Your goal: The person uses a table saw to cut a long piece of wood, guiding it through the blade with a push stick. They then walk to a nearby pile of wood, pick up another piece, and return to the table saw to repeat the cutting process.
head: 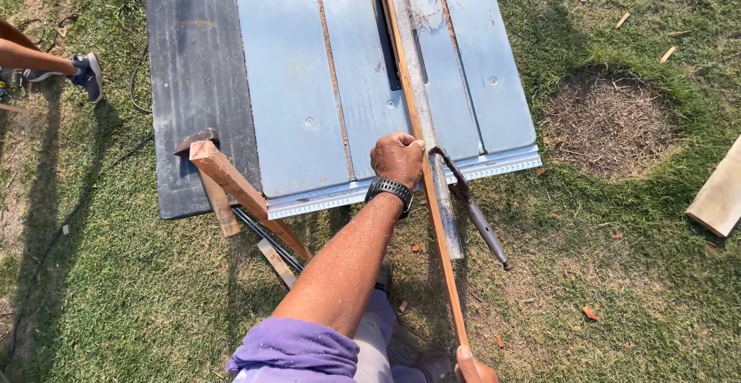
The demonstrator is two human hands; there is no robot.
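At the near edge of a grey-blue table saw (pixel 293 105) set on grass, the left hand (pixel 397 159) is clenched into a fist, its knuckles pressed against a long, thin wooden strip (pixel 432 198). The strip runs from beyond the fingers, up along the metal fence (pixel 413 82) and across the saw top, back past the fist and down to the right hand (pixel 472 367), which grips its near end at the bottom edge of the view. Judging by how it lies, most of the strip's length sits on the person's side of the blade slot, so little of the pass looks done, though this is uncertain. Just right of the left fingers hangs the fence's lever handle (pixel 482 229). Left of them, two reddish timber posts (pixel 239 190) lean against the saw's black side extension (pixel 197 82). Far left, another person's shoe (pixel 86 74) stands on the lawn. A pale board (pixel 718 194) lies at the right edge. The blade itself is hard to make out, the right hand is mostly cut off, and the strip's far end leaves the picture.
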